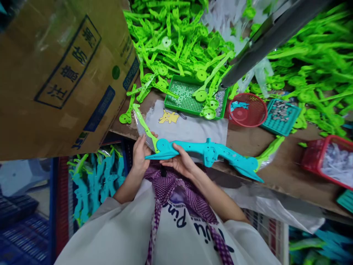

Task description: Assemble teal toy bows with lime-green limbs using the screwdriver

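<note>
Across the front of the bench I hold a turquoise toy bow (190, 147) with a lime-green limb at each end. My left hand (141, 152) is closed around its left end, where the green limb (146, 129) joins the turquoise body; clear plastic film covers that limb. My right hand (180, 162) grips the turquoise body a little further right, thumb on top and fingers beneath. Film also wraps the right green limb (270, 152). Under the bow lies a pale cloth (201, 129) with a yellow cartoon print.
A green basket (184, 107) of small metal parts stands behind the cloth, with loose green limbs (179, 40) heaped beyond. Right are red baskets (255, 123) and a teal tray (288, 127). A large carton (91, 48) blocks the left. A dark pole (264, 40) slants overhead.
</note>
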